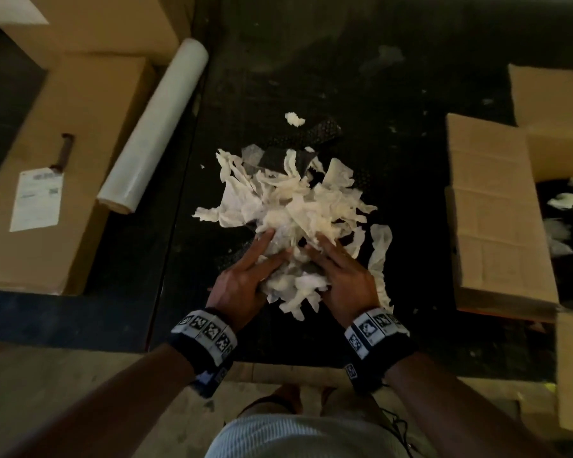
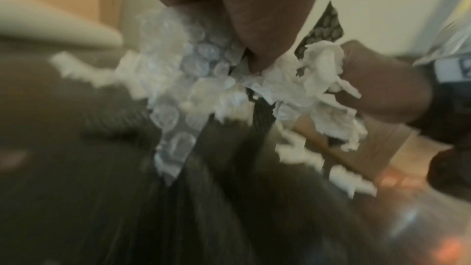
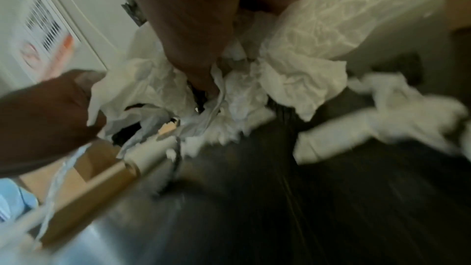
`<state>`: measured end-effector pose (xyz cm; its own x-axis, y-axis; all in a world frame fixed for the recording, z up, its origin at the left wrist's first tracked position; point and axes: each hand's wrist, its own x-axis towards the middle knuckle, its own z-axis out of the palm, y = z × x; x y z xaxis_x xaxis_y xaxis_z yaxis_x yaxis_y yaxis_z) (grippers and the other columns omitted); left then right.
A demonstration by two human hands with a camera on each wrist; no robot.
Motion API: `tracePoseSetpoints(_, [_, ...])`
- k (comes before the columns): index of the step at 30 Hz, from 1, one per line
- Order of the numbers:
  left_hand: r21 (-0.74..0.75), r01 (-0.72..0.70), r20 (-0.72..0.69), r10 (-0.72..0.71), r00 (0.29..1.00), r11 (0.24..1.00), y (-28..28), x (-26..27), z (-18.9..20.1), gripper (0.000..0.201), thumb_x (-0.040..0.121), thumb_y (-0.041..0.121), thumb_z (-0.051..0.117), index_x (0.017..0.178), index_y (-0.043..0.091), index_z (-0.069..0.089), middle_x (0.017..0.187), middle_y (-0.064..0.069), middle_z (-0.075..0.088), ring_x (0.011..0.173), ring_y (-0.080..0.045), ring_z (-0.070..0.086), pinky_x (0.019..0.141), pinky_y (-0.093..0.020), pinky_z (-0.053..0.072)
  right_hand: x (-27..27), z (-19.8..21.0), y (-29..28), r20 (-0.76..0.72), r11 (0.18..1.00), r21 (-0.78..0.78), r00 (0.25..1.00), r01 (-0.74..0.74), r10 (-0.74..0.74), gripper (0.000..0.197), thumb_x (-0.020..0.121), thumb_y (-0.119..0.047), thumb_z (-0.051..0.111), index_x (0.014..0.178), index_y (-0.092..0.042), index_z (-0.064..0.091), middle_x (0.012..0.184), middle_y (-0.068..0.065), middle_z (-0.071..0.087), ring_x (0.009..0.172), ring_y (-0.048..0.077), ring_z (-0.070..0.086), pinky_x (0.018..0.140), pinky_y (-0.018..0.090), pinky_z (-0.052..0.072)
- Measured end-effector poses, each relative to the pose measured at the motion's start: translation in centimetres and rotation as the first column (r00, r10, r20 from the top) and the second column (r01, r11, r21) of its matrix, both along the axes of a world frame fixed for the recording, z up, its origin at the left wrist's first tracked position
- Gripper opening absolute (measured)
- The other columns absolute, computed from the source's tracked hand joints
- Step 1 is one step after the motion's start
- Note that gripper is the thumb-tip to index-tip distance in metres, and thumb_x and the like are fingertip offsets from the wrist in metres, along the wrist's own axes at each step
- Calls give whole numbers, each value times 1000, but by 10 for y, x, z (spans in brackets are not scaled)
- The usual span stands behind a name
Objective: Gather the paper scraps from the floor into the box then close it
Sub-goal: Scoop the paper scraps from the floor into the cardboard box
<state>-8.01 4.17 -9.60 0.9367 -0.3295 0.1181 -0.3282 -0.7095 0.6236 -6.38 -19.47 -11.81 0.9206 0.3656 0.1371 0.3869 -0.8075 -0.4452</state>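
A heap of torn white paper scraps (image 1: 288,200) mixed with bubble wrap lies on the dark floor in the head view. My left hand (image 1: 245,276) and right hand (image 1: 341,276) close in on its near part from both sides, fingers on top. In the left wrist view a thumb (image 2: 260,27) digs into scraps (image 2: 323,80) and clear bubble wrap (image 2: 178,80), which hang above the floor. The right wrist view shows my right hand (image 3: 193,37) gripping crumpled paper (image 3: 293,67), with my left hand (image 3: 43,112) opposite. The open cardboard box (image 1: 497,209) stands at the right, some scraps inside.
One small scrap (image 1: 294,119) and a black dotted piece (image 1: 321,132) lie beyond the heap. A long strip (image 1: 379,256) trails beside my right hand. A roll of clear film (image 1: 156,127) leans on closed cartons (image 1: 80,110) at the left, with a dark-handled tool (image 1: 62,152) on top.
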Motion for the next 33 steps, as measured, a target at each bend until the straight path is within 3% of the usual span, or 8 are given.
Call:
tracePoseSetpoints(3, [-36,8,85,-5,996,999,2,20,29,61,84,17,55,145,27,54,166,-2,25,147,-24,36,98,-42,56,17,34,-3,120,999,45,993,-1,-5,60,85,-24,72,142,-21,54,156,2,39,136,29,47,96,43,54])
tracePoseSetpoints(8, [-42,-70,145,76,987,997,0,74,50,75,78,1,75,145,29,54,165,1,26,148,-16,31,99,-37,53,72,67,10,154,994,96,986,47,-62,53,88,-40,48,138,-24,59,155,0,42,133,31,51,96,44,54])
tracePoseSetpoints(13, [59,-80,-8,80,997,995,-1,130,18,75,82,7,75,148,33,48,167,1,21,141,-23,43,94,-39,56,130,46,20,-124,1000,-17,992,26,-28,67,85,-33,58,149,-30,42,163,-9,23,146,28,32,105,47,46])
tracePoseSetpoints(15, [110,-48,-124,62,990,993,0,142,-4,73,85,10,74,149,32,46,167,-1,17,145,-28,37,104,-46,51,142,24,22,-242,994,-82,969,-75,53,74,87,-23,67,153,-26,34,163,-10,13,150,23,16,117,46,31])
tracePoseSetpoints(17, [149,11,-209,21,978,989,4,146,-20,78,85,15,76,153,32,40,168,-4,11,151,-31,24,111,-50,43,145,9,23,-329,982,-135,941,-134,83,73,91,-41,58,156,-29,26,164,-6,4,152,24,5,121,50,16])
tracePoseSetpoints(23, [380,64,-186,9,982,923,18,147,13,113,62,81,56,156,52,-1,168,5,-11,154,-31,-9,117,-70,10,143,32,10,-416,974,-214,909,-73,-24,115,71,-59,71,152,-50,-10,162,-11,-25,150,27,-17,118,64,1])
tracePoseSetpoints(28, [388,-85,-171,163,972,918,42,152,52,132,50,98,60,152,56,-12,165,2,-25,149,-39,-25,107,-75,-4,141,60,0,-360,985,-94,918,142,-167,122,62,-78,64,150,-52,-17,163,-4,-26,151,32,-10,115,66,9])
tracePoseSetpoints(33, [395,-35,-394,204,896,918,61,167,16,150,33,95,72,144,63,-23,160,5,-38,147,-45,-27,103,-86,12,154,44,-1,-528,948,-146,788,283,-317,150,31,-92,70,138,-62,-30,155,-3,-42,147,41,-20,107,79,13])
